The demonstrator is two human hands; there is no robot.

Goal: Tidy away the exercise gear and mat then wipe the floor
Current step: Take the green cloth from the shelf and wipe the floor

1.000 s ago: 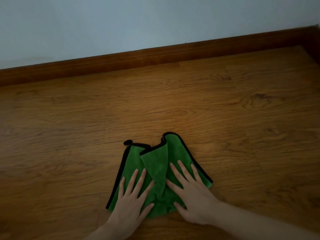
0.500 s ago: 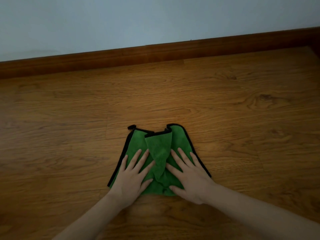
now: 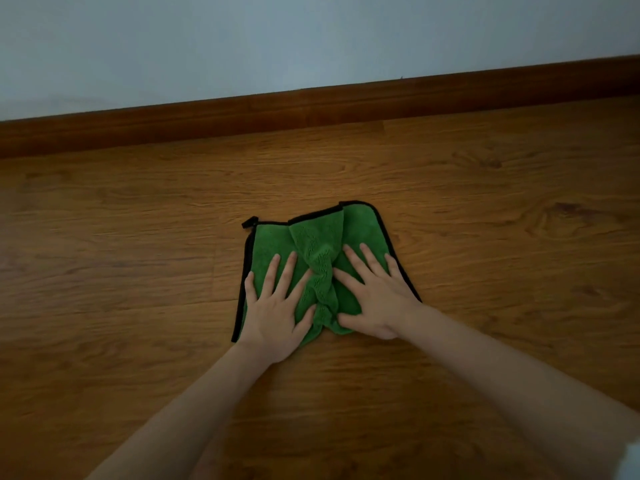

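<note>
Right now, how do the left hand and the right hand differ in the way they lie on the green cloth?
The left hand lies on the cloth's left part, its fingers reaching near the black left edge; the right hand lies on the right part, near the right edge. The left hand's fingers point straight up the picture; the right hand's fingers lean to the left. Both are flat, fingers spread, pressing the cloth on the wooden floor, with the bunched fold between them.

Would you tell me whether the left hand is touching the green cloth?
Touching: the head view shows the left hand pressed flat, fingers spread, on the green cloth.
</note>
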